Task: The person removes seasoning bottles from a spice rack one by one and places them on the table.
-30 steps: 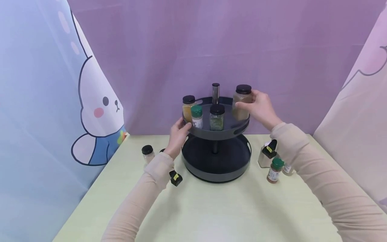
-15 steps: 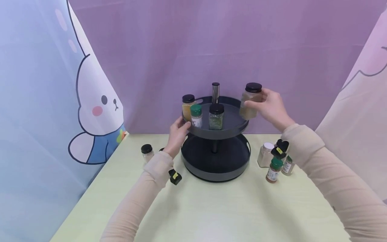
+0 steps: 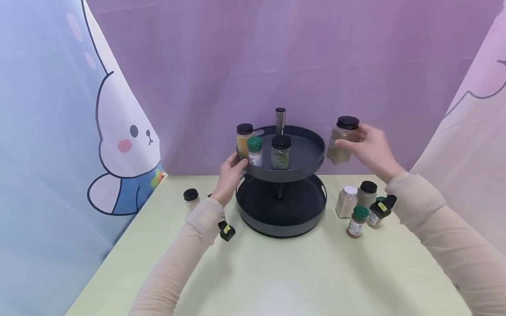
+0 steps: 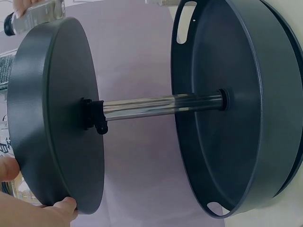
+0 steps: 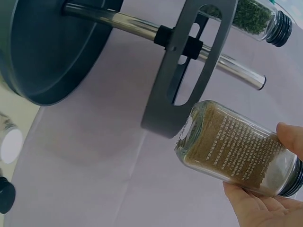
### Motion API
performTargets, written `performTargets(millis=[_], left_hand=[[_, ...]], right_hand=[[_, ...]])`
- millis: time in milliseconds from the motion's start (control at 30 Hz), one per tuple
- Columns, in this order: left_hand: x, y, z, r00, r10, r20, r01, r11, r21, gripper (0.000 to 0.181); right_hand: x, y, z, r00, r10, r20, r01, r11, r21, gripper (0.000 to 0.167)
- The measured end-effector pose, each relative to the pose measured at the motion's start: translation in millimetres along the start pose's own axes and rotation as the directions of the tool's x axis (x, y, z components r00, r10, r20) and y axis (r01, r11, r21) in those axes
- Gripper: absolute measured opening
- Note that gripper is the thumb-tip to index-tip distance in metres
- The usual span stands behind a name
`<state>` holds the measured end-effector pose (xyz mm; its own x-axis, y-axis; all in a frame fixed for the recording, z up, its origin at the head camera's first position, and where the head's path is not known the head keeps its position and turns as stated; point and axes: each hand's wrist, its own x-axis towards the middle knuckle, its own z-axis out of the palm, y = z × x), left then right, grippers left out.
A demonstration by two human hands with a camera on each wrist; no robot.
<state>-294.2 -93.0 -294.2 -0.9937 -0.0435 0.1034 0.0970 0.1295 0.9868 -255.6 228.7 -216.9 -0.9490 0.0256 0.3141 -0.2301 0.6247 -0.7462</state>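
Note:
My right hand (image 3: 375, 149) grips a large spice jar (image 3: 343, 142) of brown powder with a black lid. The jar hangs slightly tilted in the air, just right of the upper tray (image 3: 308, 151) of a two-tier rack. In the right wrist view, thumb and fingers hold the jar (image 5: 236, 146) near its lid, its base close to the tray's wall. My left hand (image 3: 229, 177) holds the upper tray's left rim between thumb and fingers. On that tray stand a yellow spice jar (image 3: 244, 142), a green-capped spice bottle (image 3: 254, 151) and a jar of green herbs (image 3: 281, 152).
The lower tray (image 3: 280, 228) sits on the pale table (image 3: 276, 272). At right stand a white-lidded jar (image 3: 347, 202), a black-lidded jar (image 3: 367, 193) and green-capped bottles (image 3: 356, 223). A black-lidded jar (image 3: 191, 199) is at left. A purple curtain (image 3: 197, 87) hangs behind.
My right hand has carried the brown-powder jar from over the upper tray out to the right, past its rim. The left hand stays on the tray's left rim.

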Motion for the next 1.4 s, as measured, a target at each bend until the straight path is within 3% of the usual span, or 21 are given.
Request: performTargets(millis=[500,800,1167,1400], left_hand=[[-0.1,-0.8,-3.7,1.000,0.008,0.003,-0.008,1.000,-0.013,0.061],[0.9,-1.7,-5.2,1.000,0.005,0.004,-0.005,1.000,-0.015,0.061],[0.1,-0.2,-3.7,1.000,0.015,0.007,-0.015,1.000,-0.014,0.061],[0.4,-0.3,-4.2,1.000,0.007,0.016,-0.007,1.000,-0.009,0.061]], right_hand=[[-25.8,40,-5,0.997,0.064,0.032,-0.063,0.997,-0.042,0.069],[-44.1,66,-9,0.990,0.125,0.071,-0.126,0.992,0.004,0.075],[-57.7,92,-16,0.988,0.131,0.079,-0.134,0.990,0.035,0.075],[-63.3,103,-18,0.989,0.130,0.067,-0.129,0.992,-0.009,0.070]])
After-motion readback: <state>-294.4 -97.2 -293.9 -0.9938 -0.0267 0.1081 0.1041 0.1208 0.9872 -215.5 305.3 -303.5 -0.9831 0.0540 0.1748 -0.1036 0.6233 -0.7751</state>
